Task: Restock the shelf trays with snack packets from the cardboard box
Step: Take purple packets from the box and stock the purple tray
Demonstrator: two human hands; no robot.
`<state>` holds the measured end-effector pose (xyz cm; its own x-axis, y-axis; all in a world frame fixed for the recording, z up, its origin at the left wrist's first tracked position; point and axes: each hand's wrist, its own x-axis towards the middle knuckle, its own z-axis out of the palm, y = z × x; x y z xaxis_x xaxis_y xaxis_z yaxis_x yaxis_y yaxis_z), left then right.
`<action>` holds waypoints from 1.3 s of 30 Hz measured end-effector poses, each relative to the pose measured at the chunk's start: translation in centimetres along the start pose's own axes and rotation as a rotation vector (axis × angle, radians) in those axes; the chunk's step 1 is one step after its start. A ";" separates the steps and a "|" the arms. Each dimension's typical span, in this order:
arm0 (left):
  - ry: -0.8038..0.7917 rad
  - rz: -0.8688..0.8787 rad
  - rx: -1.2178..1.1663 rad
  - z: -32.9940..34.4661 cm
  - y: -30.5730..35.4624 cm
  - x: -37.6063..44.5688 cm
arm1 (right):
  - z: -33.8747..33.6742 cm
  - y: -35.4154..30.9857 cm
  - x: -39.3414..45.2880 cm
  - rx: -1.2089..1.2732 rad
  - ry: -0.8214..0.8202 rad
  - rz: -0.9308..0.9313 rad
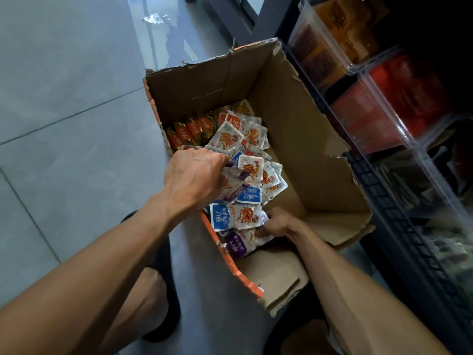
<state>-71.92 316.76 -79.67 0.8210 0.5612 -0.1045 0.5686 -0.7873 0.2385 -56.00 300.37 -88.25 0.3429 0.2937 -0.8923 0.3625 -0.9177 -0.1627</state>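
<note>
Both hands are gathering small white, blue and purple foil snack packets (238, 175) along the near-left wall of the torn brown cardboard box (294, 119) on the floor, left hand (197, 175) fingers clutching a bunch, right hand (277, 222) fingers curled on more; next, seemingly, a lift to the clear plastic shelf trays (389, 98) at right.

Cardboard box (294, 129) is standing open-topped on the grey tiled floor (64, 111), so access from above is lying free. Its torn walls are rising on all sides; the right wall is standing just beside the dark shelf frame (378, 196), leaving almost no gap there. Snack packets (245, 139) are crowding the left and near part of the box bottom, while the bare cardboard bottom on the right is offering room. Left hand (194, 178) and right hand (279, 222) are occupying the near corner among the packets. Clear shelf trays (378, 80) are jutting out beyond the frame, their rims overhanging toward the box. Floor left of the box is lying open.
</note>
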 end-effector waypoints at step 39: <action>0.038 -0.571 -2.082 -20.5 14.7 -2.2 | -10.7 -4.2 -28.5 1.423 0.313 -0.629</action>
<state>-66.45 309.14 -56.17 0.6110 0.5962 -0.5207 -0.1981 0.7521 0.6286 -58.03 298.70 -57.61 0.6803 0.5831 -0.4441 -0.5019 -0.0709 -0.8620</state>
